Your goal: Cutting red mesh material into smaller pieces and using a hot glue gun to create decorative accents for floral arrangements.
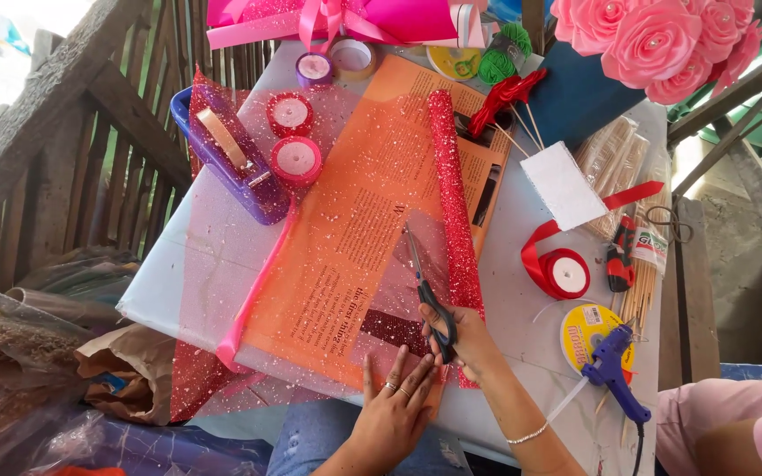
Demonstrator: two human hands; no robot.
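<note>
Right hand (462,339), fingers closed through the scissors (428,295), cuts sheer orange mesh (346,238); left hand (394,405), fingers spread flat, should keep it taut beside the blades.

Bare-armed person in blue jeans (310,432); rings on the left hand (394,414), a beaded bracelet (526,434) on the right wrist.

black-handled scissors (427,295), blades slightly parted, point away over sheer red glitter mesh (354,203) spread flat, just left of the red glitter roll (453,203).
</note>
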